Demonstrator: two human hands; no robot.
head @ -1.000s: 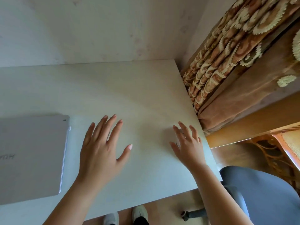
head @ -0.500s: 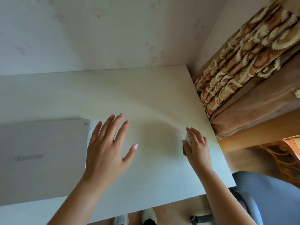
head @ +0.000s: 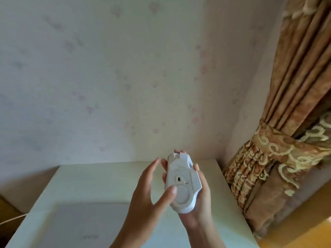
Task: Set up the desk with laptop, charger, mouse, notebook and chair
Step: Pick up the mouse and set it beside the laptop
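A white mouse point(head: 181, 183) is held upside down above the desk, its underside with the sensor hole facing me. My right hand point(head: 198, 208) cups it from below and grips its sides. My left hand point(head: 145, 190) is beside it, fingers spread, with the thumb tip touching the round pad on the mouse's underside. A closed silver laptop point(head: 71, 228) lies flat on the white desk point(head: 100, 174), below and left of my hands. The charger, notebook and chair are out of view.
A pale patterned wall rises right behind the desk. A brown and gold curtain point(head: 279, 158), tied back, hangs close to the desk's right edge. A thin pale cable point(head: 12, 220) runs off the desk's left side.
My right hand has lifted the mouse off the desk's right side and turned it underside up. My left hand left the desk surface and came to the mouse. The view tilted upward.
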